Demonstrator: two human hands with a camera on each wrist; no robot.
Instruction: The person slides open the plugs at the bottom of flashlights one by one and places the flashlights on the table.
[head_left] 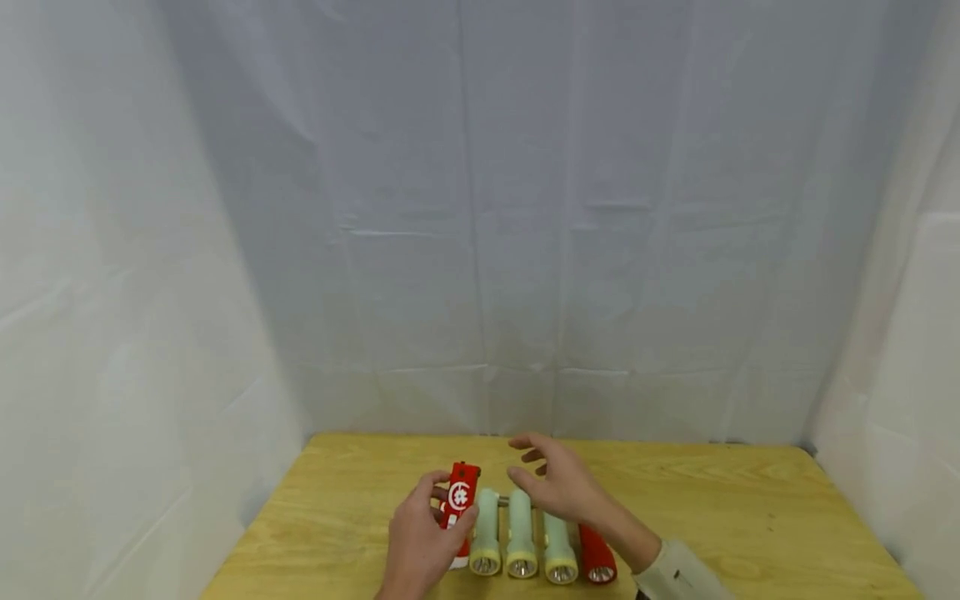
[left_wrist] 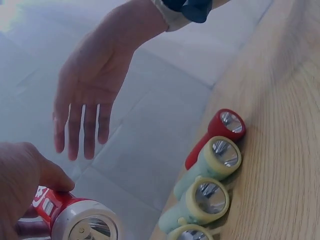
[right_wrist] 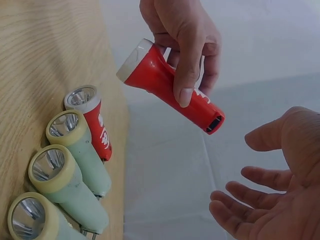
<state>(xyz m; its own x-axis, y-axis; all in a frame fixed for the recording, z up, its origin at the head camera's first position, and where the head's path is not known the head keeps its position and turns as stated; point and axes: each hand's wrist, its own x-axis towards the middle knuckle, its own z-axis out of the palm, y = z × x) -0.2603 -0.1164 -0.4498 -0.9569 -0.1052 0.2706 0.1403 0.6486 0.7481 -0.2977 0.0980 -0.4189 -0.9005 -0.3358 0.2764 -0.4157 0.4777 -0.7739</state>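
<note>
My left hand [head_left: 422, 533] grips a red flashlight [right_wrist: 170, 87] with a white head and white print, raised off the table. Its tail end, showing a dark slot, points toward my right hand [head_left: 566, 485]. Fingers spread and holding nothing, the right hand hovers above the row of flashlights, apart from the held one. That row has pale green flashlights with yellow rims, such as the middle one [head_left: 521, 533], a red one [head_left: 596, 554] at the right end, and a red one with a white rim [right_wrist: 95, 117] at the left end.
All the row's flashlights lie side by side on a wooden table [head_left: 720, 517], lenses toward me. Metal prongs [right_wrist: 91, 234] stick out at some green tails. Whitish sheeting [head_left: 480, 250] hangs behind the table and along both sides.
</note>
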